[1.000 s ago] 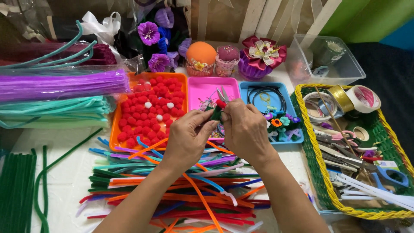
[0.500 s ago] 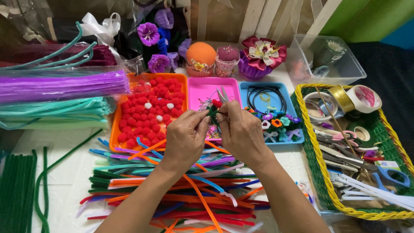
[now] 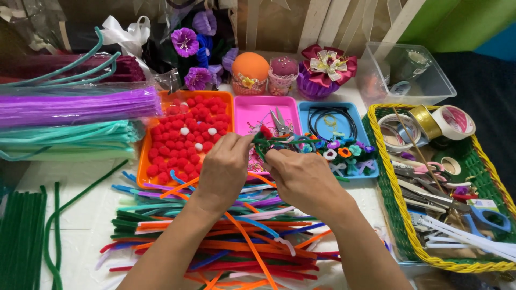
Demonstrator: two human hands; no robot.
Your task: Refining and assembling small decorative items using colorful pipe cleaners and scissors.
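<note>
Two hands point(image 3: 226, 169), three trays point(image 3: 267, 110), one basket point(image 3: 387, 182), two pincushions point(image 3: 250, 67), one clear box point(image 3: 430, 80)

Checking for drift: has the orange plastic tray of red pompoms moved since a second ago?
No. The orange plastic tray of red pompoms stays beside the pink tray, edges aligned as before.

Dark green pipe-cleaner stem point(image 3: 269, 146) with a small red pompom tip, pinched over the pink tray point(image 3: 263, 110).

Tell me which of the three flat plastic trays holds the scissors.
The pink plastic tray in the middle; the orange tray holds red pompoms, the blue tray small flowers.
</note>
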